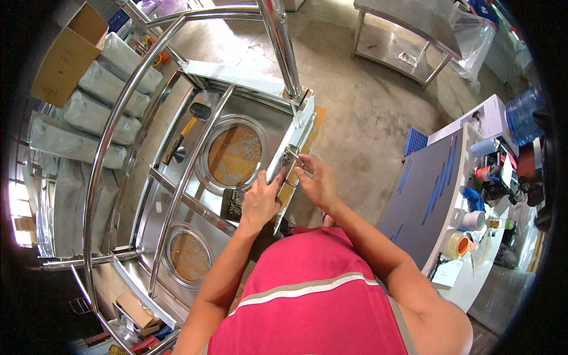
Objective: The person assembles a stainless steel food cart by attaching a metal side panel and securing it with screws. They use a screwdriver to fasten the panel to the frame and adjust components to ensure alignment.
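A shiny steel frame point(177, 195) with two round openings lies before me. My left hand point(260, 201) grips its right-hand edge, with the fingers along the rim. Just to the right, my right hand point(318, 182) pinches a thin metal rod point(293, 155) against a small metal fitting point(287, 158) on that edge. The fingers partly hide the rod, so its exact kind is unclear. Inside the frame, left of my left hand, sits a small dark tray point(232, 205) of metal hardware. A mallet point(200, 111) with a black head and yellow handle lies farther in.
Curved steel tubes point(109, 130) rise on the left, beside plastic-wrapped bundles point(83, 142) and a cardboard box point(70, 56). To my right is a dark-topped workbench point(414, 195) with tape rolls point(458, 245) and a blue water bottle point(524, 117). A steel table point(414, 26) stands beyond.
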{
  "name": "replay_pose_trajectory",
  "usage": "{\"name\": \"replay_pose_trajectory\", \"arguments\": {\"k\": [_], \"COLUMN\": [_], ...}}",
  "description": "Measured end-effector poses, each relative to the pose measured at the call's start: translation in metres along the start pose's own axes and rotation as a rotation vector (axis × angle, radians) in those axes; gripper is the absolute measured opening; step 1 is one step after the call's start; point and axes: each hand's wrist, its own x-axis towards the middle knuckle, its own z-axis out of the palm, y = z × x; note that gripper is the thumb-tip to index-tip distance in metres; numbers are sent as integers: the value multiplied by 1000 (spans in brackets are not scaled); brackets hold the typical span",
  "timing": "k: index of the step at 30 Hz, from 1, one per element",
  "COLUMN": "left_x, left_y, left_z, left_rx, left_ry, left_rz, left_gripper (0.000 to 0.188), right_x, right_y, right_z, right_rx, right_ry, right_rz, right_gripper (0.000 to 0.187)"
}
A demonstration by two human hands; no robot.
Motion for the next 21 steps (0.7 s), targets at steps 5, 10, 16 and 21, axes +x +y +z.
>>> {"name": "replay_pose_trajectory", "arguments": {"k": [5,10,16,21], "left_x": [-1,0,-2,-10], "left_y": [1,11,25,12], "left_z": [1,0,17,35], "left_rx": [37,51,509,647], "left_ry": [-12,-68,-70,-60], "left_rz": [-30,-73,-22,65], "left_gripper": [82,84,101,106], "right_x": [8,-2,-58,-127], "right_y": [20,48,70,86], "right_z": [4,-32,-97,-138], "right_rx": [363,127,319,375], "right_ry": [35,162,273,411], "right_rz": [301,328,577,671], "right_gripper": [24,16,19,21]}}
